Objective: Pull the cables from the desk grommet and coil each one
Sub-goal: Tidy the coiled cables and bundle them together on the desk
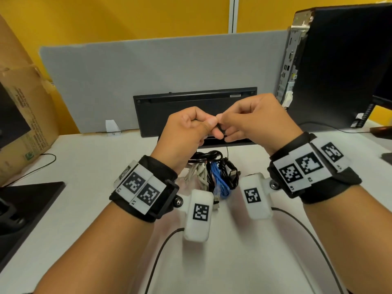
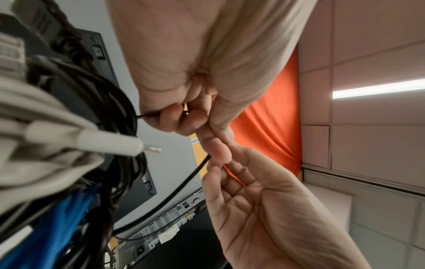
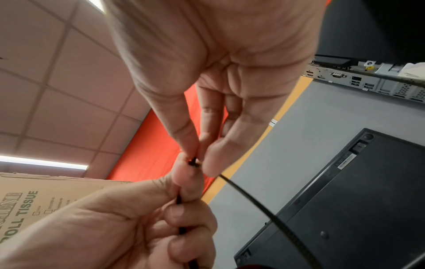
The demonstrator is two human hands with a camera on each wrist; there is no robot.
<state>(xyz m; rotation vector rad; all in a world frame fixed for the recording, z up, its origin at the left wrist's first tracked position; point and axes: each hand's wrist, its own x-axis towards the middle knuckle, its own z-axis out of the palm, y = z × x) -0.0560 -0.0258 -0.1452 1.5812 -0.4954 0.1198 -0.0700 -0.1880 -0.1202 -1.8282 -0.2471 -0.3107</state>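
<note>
Thin black cable held up over the white desk, in front of a black keyboard stood on edge against the grey partition panel. Pinched between thumb and curled fingers of the left hand, with a stretch also running down through that closed fist, as seen from the right wrist. Pinched again right beside it by thumb and forefinger of the right hand, remaining fingers loosely bent; fingertips of both hands touching. Free length trailing away from the right-hand pinch, down towards the keyboard.

Below the hands, lying on the desk: a heap of bundled cables — coiled black cables, a grey-white cable with a rounded plug, a blue network cable. Heap just between the two wrists.

Further out: black desktop computer tower on the right, rear ports facing inward; cardboard box on the left; dark flat monitor base at the near left; yellow wall behind the partition.
</note>
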